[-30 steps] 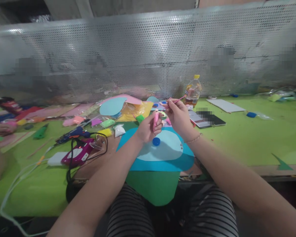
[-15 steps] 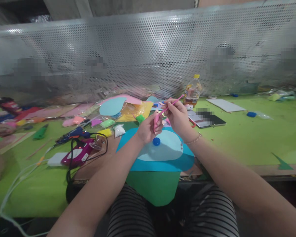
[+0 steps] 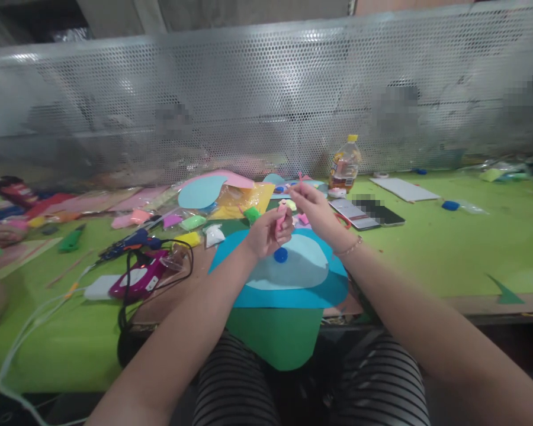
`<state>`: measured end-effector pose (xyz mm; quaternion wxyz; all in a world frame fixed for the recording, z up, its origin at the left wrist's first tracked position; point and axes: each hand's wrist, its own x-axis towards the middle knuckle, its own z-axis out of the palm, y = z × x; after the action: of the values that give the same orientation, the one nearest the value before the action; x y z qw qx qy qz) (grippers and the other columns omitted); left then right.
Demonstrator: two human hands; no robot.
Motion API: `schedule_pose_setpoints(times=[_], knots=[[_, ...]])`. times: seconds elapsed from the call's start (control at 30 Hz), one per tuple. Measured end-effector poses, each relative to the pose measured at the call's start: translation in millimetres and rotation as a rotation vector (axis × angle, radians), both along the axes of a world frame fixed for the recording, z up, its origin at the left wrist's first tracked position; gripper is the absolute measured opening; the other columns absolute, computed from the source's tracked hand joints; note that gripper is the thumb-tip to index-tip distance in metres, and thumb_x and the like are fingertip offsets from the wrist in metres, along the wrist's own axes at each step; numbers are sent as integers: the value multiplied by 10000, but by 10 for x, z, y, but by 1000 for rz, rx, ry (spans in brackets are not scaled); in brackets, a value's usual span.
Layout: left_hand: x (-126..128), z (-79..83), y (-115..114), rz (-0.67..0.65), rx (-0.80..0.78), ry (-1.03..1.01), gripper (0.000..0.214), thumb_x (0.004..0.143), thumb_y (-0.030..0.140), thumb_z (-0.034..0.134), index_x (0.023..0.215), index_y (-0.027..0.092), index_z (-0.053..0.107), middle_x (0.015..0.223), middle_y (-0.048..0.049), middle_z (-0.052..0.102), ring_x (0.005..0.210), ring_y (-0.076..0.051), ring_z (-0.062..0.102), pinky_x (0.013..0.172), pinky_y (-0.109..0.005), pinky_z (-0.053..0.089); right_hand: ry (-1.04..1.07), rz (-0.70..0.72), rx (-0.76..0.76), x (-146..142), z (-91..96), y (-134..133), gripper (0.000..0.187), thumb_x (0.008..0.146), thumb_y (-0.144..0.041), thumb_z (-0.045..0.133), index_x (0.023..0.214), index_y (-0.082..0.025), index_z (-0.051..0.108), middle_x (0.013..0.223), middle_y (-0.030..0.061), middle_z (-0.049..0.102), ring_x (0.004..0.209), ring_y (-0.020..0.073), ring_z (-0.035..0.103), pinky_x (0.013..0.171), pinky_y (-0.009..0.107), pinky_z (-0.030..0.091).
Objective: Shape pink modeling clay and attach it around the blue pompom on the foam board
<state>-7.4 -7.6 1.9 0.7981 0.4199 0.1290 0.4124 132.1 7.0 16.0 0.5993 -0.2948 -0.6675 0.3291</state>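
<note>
My left hand (image 3: 266,234) is closed around a small pink modelling-clay piece (image 3: 281,220) with a pale top bearing a dark dot. To its right, my right hand (image 3: 317,214) pinches a thin pink stick-like tool (image 3: 300,178), one end pointing up past the fingers. Its lower end is hidden or too blurred to make out. Below both hands, a round blue lump (image 3: 281,255) rests on a pale blue paper oval (image 3: 293,277). That oval lies on a larger blue paper shape (image 3: 335,291), with green paper (image 3: 275,337) hanging over the table edge.
On the left are a glue gun (image 3: 128,244), a purple power strip (image 3: 137,280) and trailing cables. Bagged coloured clay (image 3: 193,222) lies behind my left hand. A bottle (image 3: 345,165), a phone (image 3: 379,213) and a white board (image 3: 404,189) stand or lie to the right. A perforated metal screen (image 3: 266,106) runs behind.
The pink tool has turned from a long slant beside the clay piece to pointing up. My right hand has tipped and shifted slightly left and down; my left hand has stayed nearly still.
</note>
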Motion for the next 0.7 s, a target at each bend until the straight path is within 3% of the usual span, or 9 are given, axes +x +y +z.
schedule_pose_setpoints(times=[0.07, 0.2, 0.37, 0.5, 0.7], knots=[[-7, -4, -6, -4, 17, -4, 129, 752, 125, 453, 646, 120, 526, 525, 16, 398, 382, -46, 337, 363, -144, 292, -124, 54, -19, 2, -32, 6, 243, 776, -421, 603, 848, -189, 611, 577, -55, 412, 548, 95, 392, 540, 246, 334], [-26, 36, -31, -11, -17, -19, 146, 693, 116, 404, 596, 112, 513, 503, -3, 395, 371, -53, 342, 345, -144, 296, -163, 87, 11, 19, -70, 34, 274, 759, -436, 626, 890, -196, 633, 720, -17, 531, 658, 113, 469, 619, 259, 380], [-21, 81, -43, -14, -124, 51, 305, 823, 230, 351, 597, 109, 517, 490, -5, 388, 347, -51, 321, 310, -137, 269, -159, 95, -38, 39, -37, 10, 312, 711, -456, 675, 867, -188, 641, 715, -11, 562, 660, 119, 497, 615, 261, 398], [6, 68, -39, -21, -113, 59, 462, 912, 370, 290, 611, 107, 523, 488, 0, 392, 340, -42, 319, 302, -126, 257, -145, 133, -73, 27, -7, -31, 341, 699, -485, 679, 842, -178, 637, 709, -3, 594, 656, 123, 528, 631, 273, 425], [24, 63, -57, -7, -99, 73, 457, 926, 382, 300, 628, 112, 517, 490, 14, 386, 334, -36, 319, 305, -124, 255, -106, 137, -100, 14, -4, -32, 314, 685, -463, 695, 783, -173, 625, 689, -8, 586, 630, 105, 519, 618, 256, 415]])
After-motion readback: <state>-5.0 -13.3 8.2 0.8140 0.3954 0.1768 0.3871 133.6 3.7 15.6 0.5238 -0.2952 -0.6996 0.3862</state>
